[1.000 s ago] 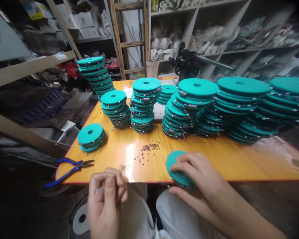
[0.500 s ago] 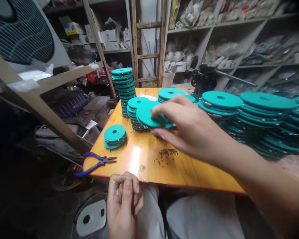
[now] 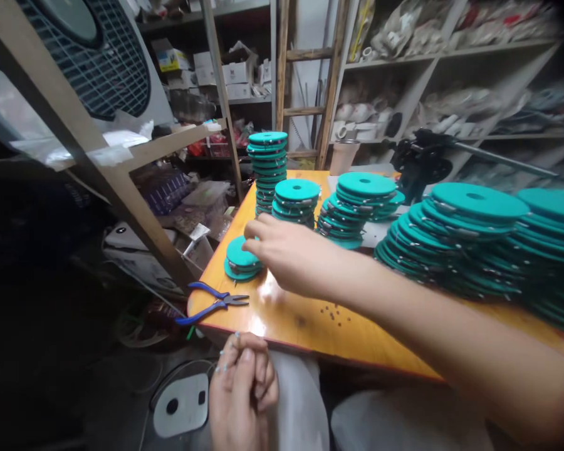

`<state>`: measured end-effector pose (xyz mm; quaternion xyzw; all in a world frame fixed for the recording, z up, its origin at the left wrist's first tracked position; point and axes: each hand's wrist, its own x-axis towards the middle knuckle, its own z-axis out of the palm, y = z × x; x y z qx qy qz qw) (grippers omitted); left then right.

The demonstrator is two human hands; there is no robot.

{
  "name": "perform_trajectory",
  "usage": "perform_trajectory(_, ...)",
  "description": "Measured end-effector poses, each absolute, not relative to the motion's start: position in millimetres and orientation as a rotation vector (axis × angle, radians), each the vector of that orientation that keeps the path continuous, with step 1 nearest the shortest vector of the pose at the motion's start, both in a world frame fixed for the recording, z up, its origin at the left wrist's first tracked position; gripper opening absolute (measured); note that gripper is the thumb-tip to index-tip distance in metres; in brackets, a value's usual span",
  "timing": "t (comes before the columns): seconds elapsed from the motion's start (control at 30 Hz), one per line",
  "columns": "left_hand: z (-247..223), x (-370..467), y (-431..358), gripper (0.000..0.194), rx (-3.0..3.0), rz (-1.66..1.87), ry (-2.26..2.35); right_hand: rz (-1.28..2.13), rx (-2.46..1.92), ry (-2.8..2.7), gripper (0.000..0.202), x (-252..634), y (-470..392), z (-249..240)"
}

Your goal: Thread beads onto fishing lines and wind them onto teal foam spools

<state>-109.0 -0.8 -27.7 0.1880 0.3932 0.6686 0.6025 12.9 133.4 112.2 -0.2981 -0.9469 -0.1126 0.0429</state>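
One teal disc (image 3: 236, 252) has right-hand fingers (image 3: 255, 231) over its right side.

A wooden ladder (image 3: 310, 111) stands between white boxes (image 3: 237, 72) and shelving (image 3: 436, 61) with plastic bags (image 3: 397, 31), a dark grille (image 3: 110, 69) farther left.

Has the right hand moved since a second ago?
Yes: judged against the pliers, the right hand moved left and forward, now at the short disc stack.

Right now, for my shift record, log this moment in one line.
right hand: at short stack | left hand: curled, contents hidden | pliers: on table, untouched | beads: loose on table
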Motion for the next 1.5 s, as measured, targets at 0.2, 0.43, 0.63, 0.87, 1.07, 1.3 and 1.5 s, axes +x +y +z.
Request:
perform_trajectory(0.2,-20.9,-108.9,-5.1,0.026,0.543,1.583,0.937,-0.227,-1.026,-2.883,0.020,-4.3,157.8,76.8)
perform_trajectory(0.43,-0.7,-106.7,9.5,0.027,0.619,1.788,0.999,-0.038,-1.039,-2.689,0.020,21.1,131.8,79.5)
perform_trajectory(0.63,3.1,-90.6,8.9,0.039,0.795,1.633,1.244,0.239,-1.081,-2.456,0.030,57.3,69.9,65.4)
perform_trajectory(0.87,-6.4,-62.3,3.7,0.024,1.079,1.503,1.295,0.345,-1.211,-2.155,0.024,95.5,32.0,40.0)
perform_trajectory(1.07,-3.8,-30.2,-8.7,0.016,1.145,1.646,1.285,0.575,-1.213,-1.922,0.027,117.2,8.8,28.3)
perform_trajectory(1.3,-2.3,-12.5,-15.7,0.032,0.937,1.615,1.306,0.656,-1.149,-1.969,0.025,162.8,-11.4,26.7)
perform_trajectory(1.5,-10.4,-8.1,-4.0,0.047,0.883,1.255,1.245,0.108,-1.222,-2.328,0.041,214.7,-13.1,26.0)
